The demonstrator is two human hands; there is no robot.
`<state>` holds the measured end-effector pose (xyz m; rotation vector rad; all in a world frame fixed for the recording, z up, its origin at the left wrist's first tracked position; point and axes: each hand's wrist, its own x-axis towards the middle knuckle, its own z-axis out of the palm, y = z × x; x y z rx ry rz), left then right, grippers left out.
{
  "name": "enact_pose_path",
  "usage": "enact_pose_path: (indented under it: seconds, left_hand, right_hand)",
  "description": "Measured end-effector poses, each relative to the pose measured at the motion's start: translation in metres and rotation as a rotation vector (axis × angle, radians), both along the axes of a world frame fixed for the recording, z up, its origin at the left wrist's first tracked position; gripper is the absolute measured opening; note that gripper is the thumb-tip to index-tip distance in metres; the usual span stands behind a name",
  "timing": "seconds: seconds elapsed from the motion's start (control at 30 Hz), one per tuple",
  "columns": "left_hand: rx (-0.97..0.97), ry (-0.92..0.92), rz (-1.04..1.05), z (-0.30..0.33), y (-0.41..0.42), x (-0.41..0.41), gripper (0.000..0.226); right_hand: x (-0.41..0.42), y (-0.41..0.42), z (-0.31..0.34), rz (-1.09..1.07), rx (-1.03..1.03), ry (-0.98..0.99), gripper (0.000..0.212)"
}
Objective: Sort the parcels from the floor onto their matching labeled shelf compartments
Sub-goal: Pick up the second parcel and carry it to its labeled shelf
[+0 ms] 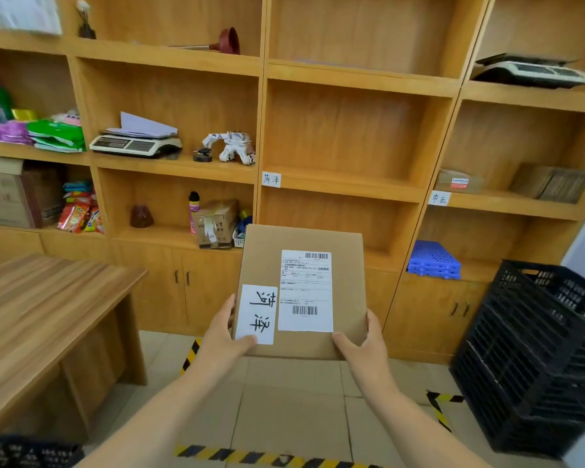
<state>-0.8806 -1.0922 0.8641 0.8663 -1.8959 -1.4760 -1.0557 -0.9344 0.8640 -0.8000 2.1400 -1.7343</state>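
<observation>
A flat brown cardboard parcel (345, 282) is held up in front of the shelf unit. It carries a printed shipping label (305, 290) and a handwritten white tag (256, 314) with two characters. My left hand (222, 336) grips its lower left corner, thumb on the tag. My right hand (365, 346) grips the lower right corner. A shelf label (271, 179) with the same two characters is stuck on the shelf edge above the middle compartment (335, 214). A second label (439, 198) marks the compartment to the right.
A wooden table (41, 309) stands at the left. A black plastic crate (537, 359) stands on the floor at the right. Blue plastic pallets (434, 260) and small parcels (460, 181) lie in the right compartments. Left shelves hold scales, a toy and packets. Yellow-black tape (271, 456) marks the floor.
</observation>
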Motion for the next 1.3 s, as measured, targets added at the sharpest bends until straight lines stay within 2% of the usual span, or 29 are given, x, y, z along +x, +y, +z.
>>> enact_pose_path:
  seconds: [0.43, 0.73, 1.1, 1.3]
  left_hand:
    - [0.001, 0.008, 0.036, -0.003, -0.148, -0.166, 0.077]
    - [-0.057, 0.02, 0.095, 0.025, -0.244, -0.304, 0.08]
    - [-0.105, 0.003, 0.141, 0.026, -0.352, -0.399, 0.097]
    - [-0.221, 0.01, 0.135, 0.034, -0.431, -0.458, 0.087]
  right_hand:
    - [-0.177, -0.166, -0.016, 0.027, 0.009, -0.005, 0.084]
    - [-0.327, -0.279, 0.004, 0.092, -0.037, -0.001, 0.085]
    - [-0.416, -0.387, 0.008, 0.064, -0.068, 0.019, 0.084]
    - [-0.458, -0.458, 0.021, -0.022, -0.108, 0.09, 0.085]
